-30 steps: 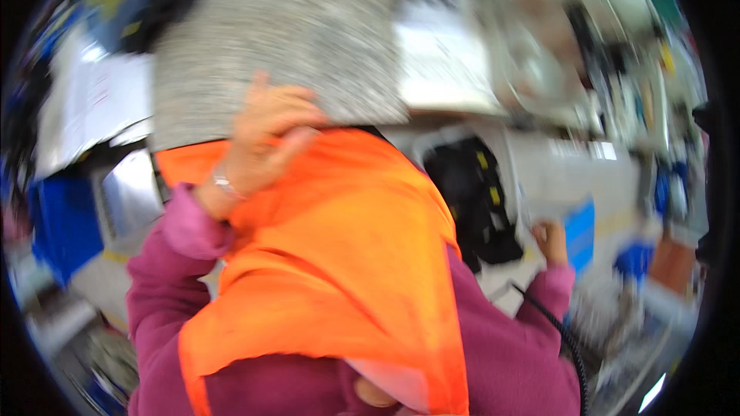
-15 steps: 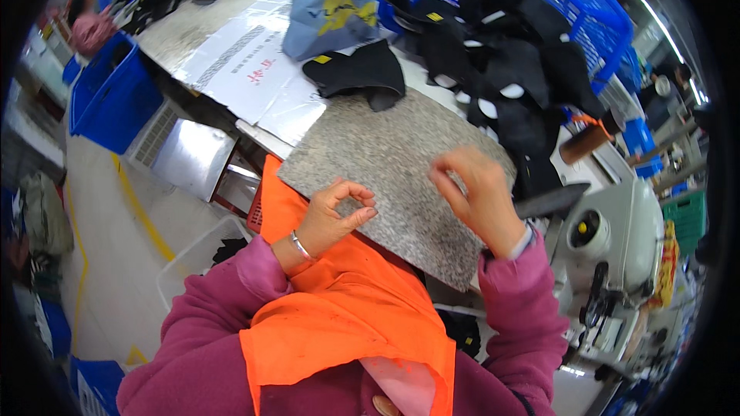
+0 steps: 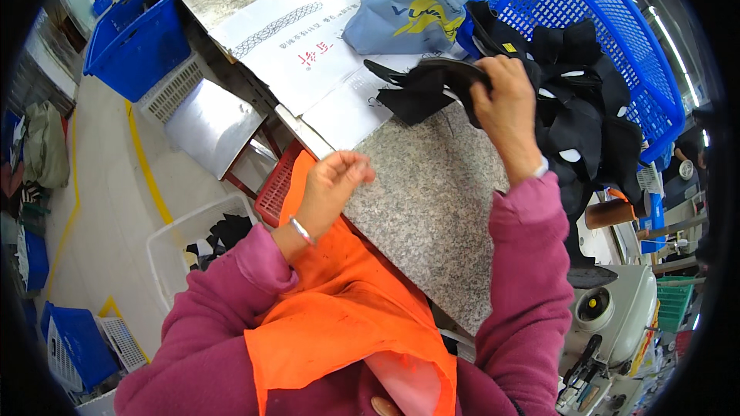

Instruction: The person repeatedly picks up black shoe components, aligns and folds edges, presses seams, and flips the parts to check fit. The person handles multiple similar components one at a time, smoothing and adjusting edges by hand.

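My right hand (image 3: 505, 104) has its fingers closed on the edge of a black fabric piece (image 3: 420, 92), curved like a shoe upper. Part of that piece is lifted off the grey speckled stone slab (image 3: 428, 192), and its left end hangs over the slab's far edge. My left hand (image 3: 333, 189), with a silver bracelet at the wrist, is held above the slab's near left edge. Its fingers are curled in against the thumb, and nothing shows in them. Many similar black pieces (image 3: 570, 123) lie heaped just right of my right hand.
A blue basket (image 3: 651, 69) stands behind the heap. A grey-blue bag (image 3: 378, 19) rests on white cardboard (image 3: 308, 54). At right is a pale sewing machine (image 3: 624, 312). Left of the table are a metal-topped stool (image 3: 212, 119), a blue crate (image 3: 146, 46) and a clear bin (image 3: 166, 250).
My right hand has reached forward and taken hold of the black fabric piece at the slab's far edge. My left hand's fingers have closed from a loose ring. The view has shifted.
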`<state>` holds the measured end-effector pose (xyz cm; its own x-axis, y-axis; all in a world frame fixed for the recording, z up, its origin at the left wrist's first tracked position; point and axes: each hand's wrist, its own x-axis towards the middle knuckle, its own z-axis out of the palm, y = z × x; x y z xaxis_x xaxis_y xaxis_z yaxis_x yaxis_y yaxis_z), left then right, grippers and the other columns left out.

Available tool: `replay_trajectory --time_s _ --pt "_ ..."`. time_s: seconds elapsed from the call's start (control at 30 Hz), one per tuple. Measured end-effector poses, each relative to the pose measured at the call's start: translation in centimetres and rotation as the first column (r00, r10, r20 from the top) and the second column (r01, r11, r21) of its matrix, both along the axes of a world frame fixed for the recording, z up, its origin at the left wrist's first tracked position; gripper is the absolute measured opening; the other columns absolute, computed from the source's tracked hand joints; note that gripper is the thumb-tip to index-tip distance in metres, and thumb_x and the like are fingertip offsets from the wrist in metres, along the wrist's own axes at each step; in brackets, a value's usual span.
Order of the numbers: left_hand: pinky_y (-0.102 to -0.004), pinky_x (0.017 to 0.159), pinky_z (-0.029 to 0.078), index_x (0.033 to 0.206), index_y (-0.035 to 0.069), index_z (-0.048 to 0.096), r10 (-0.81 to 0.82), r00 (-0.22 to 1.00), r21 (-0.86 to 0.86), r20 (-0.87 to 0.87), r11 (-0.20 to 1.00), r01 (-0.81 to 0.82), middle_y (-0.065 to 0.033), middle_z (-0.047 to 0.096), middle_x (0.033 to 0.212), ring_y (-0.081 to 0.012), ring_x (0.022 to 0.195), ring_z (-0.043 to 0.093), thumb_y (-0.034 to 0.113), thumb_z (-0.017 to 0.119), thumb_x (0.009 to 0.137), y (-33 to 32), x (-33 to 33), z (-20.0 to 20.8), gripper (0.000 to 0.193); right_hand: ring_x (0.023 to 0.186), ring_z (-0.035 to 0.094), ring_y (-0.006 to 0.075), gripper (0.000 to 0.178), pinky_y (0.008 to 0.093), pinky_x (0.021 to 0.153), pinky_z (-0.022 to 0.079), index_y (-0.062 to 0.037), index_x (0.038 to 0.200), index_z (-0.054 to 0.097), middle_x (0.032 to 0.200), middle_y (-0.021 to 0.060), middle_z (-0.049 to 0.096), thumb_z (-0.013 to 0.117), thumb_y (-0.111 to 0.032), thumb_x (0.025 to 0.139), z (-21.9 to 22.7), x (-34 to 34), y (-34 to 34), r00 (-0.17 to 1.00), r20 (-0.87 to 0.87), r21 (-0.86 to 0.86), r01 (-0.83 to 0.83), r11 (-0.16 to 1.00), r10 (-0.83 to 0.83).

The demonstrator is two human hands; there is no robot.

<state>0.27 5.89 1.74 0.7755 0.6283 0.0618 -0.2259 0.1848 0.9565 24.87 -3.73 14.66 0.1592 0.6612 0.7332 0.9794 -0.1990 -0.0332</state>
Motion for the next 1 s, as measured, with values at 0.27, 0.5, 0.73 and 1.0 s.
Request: replay_trajectory --time_s 0.27,0.5,0.73,1.0 --pt "-0.0344 0.096 0.047 0.132 0.001 0.049 -0.148 0.961 -0.460 0.235 0.854 0.244 -0.0124 0.058 0.128 -0.0188 0.115 0.057 0.043 0.049 0.100 -1.0 1.0 3.3 0.053 0.085 0.058 0.0236 0.030 0.0367 0.077 0.042 -0.0062 0.094 0.063 0.088 0.0053 0.060 0.065 0.000 0.065 1.8 -10.4 -9.1 0.964 0.230 -0.162 -0.099 0.982 0.135" --pt "-0.0221 0.066 0.052 0.103 -0.003 0.065 -0.037 0.998 0.031 0.051 0.999 0.036 -0.0018 0.068 0.090 -0.0078 0.077 0.063 0.019 0.064 0.094 -2.9 -1.3 6.1 0.025 0.100 0.056 0.0307 0.048 0.0399 0.084 0.043 -0.0038 0.104 0.064 0.104 0.0106 0.063 0.080 -0.028 0.065 1.5 -15.6 -14.6 0.944 -0.276 -0.528 -0.307 0.792 0.182" --pt "-0.0368 0.090 0.045 0.109 0.007 0.065 0.008 0.974 0.905 0.227 0.368 -0.214 -0.0053 0.070 0.101 -0.0195 0.091 0.067 0.009 0.068 0.083 -6.4 -2.1 9.5 0.026 0.096 0.060 0.0217 0.053 0.0275 0.070 0.049 -0.0046 0.115 0.062 0.115 0.0117 0.060 0.082 -0.005 0.066 4.2 -15.8 -16.8 0.894 -0.443 0.054 -0.043 0.998 0.062" --pt "-0.0364 0.087 0.044 0.103 0.008 0.065 -0.024 0.937 0.903 0.348 0.279 -0.328 -0.0094 0.065 0.103 -0.0246 0.088 0.062 0.009 0.073 0.073 -8.8 -5.3 8.3 0.031 0.074 0.057 0.0251 0.041 0.0327 0.063 0.048 -0.0045 0.096 0.068 0.086 0.0088 0.062 0.070 -0.002 0.056 1.7 -15.9 -18.2 0.989 0.053 -0.076 -0.134 0.988 0.138"
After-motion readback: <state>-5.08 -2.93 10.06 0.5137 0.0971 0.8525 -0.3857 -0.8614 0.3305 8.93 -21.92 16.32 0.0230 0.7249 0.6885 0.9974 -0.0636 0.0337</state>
